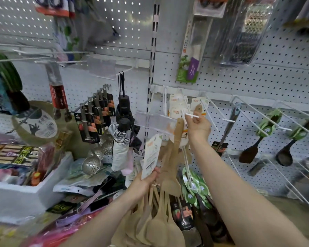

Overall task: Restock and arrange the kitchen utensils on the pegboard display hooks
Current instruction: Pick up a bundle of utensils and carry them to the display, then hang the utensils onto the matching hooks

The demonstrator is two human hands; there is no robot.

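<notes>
My left hand (146,182) grips a bundle of tagged wooden spatulas (159,220) low in the middle, blades hanging down. One wooden spatula (175,145) stands up from the bundle, its handle top near the white hook (192,116). My right hand (197,126) pinches the tip of that hook, where another wooden spatula handle (198,108) and white cards hang. The white pegboard (257,77) fills the back.
Black spatulas with green cards (257,141) hang on hooks to the right. Slotted steel ladles (95,139) and folded umbrellas (121,143) hang to the left. A white foam box (25,191) of goods sits at lower left. Empty white hooks jut out at right.
</notes>
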